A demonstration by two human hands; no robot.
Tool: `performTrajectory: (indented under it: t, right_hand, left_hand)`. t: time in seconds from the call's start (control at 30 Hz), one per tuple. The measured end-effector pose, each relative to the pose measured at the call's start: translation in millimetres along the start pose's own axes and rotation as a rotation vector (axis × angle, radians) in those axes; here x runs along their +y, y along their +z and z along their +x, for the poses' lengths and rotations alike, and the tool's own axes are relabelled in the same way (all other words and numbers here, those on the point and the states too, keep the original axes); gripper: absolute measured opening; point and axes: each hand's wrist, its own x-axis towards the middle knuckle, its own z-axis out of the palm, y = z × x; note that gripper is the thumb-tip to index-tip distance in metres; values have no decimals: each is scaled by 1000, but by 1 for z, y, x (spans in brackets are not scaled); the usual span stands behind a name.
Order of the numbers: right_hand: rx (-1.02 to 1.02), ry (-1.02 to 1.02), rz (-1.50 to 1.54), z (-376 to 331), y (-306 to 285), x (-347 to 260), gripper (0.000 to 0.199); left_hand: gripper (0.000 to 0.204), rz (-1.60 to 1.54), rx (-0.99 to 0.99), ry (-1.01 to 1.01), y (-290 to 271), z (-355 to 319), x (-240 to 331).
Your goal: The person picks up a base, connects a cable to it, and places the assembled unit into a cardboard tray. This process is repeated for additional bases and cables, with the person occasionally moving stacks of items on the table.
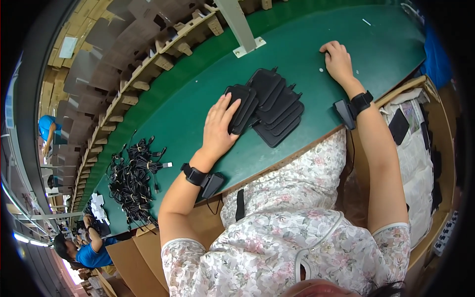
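My left hand (219, 123) lies over the left edge of a small stack of flat black rectangular cases (243, 101), fingers on top and thumb toward the near side. Just right of it, more black cases (278, 111) are fanned out, overlapping, with short stubs poking from their far corners. Some of their surfaces look textured. Apart from the cases, my right hand (338, 62) rests on the green table (198, 106), fingers loosely bent and slightly apart, nothing visible in them. Each wrist wears a black strap with a small device.
A heap of bundled black cables (133, 180) sits at the table's left. A metal post (238, 24) and a slotted wooden rack (148, 69) stand along the far side. A carton (408, 163) with white wrapping is at my right; another carton (141, 257) is lower left. People in blue work farther left.
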Motion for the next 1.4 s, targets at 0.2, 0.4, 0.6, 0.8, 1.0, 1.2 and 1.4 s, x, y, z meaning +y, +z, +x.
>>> performTrajectory:
  t: [0.2,0.4,0.6,0.8,1.0,1.2,1.4]
  right_hand:
    - [-27,10,7,-2,-7,-5,14]
    - [-80,57,17,-3,-13,-6,14]
    - [-64,44,10,-2,-17,-6,14]
    - [-54,39,4,-3,-24,-11,14]
    - [-73,55,15,0,-30,-23,15]
    - [-67,65,-2,-1,-35,-24,15]
    - [-76,49,-3,1,-34,-24,16]
  left_hand:
    - [72,-4,18,-7,-3,-4,3]
    - [71,-32,-19,-45,-8,-5,9]
    - [71,-45,-23,-59,-11,-2,10]
    - [70,-62,-11,-59,-16,-6,11]
    - [68,-65,-13,-71,-21,-9,9]
    - [65,-68,-4,-60,-21,-6,15]
    - [64,-79,19,-57,-22,-8,14]
